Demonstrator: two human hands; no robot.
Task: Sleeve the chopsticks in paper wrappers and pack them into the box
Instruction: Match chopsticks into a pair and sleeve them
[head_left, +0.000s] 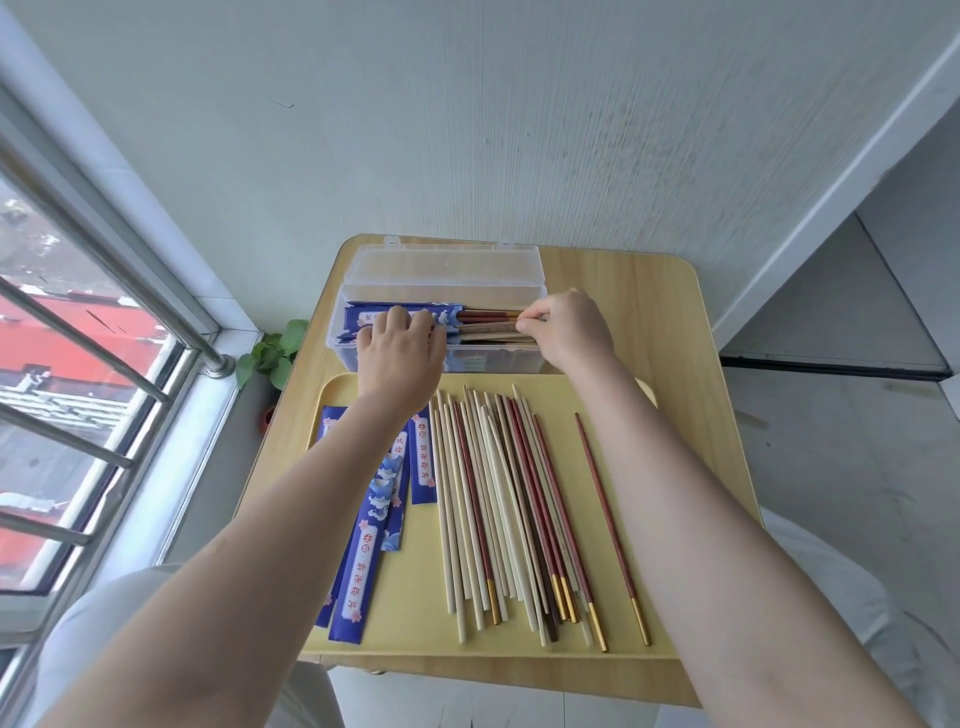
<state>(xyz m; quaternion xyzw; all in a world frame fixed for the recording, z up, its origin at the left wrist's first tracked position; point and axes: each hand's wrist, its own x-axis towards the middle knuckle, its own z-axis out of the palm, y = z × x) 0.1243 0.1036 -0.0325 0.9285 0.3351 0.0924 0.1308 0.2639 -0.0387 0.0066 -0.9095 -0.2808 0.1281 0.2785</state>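
Our right hand (566, 327) pinches the bare ends of the sleeved chopsticks (488, 325) lying in the clear box (488, 361), thumb and fingers curled on them, while our left hand (400, 348) lies with fingers fairly straight on their blue paper sleeves. The box sits with its lid (447, 265) open at the far end of the worktop (675, 364). Nearer us than the box, a yellow tray (415, 623) holds empty wrappers (363, 566) on its left and loose chopsticks (498, 509) on its right.
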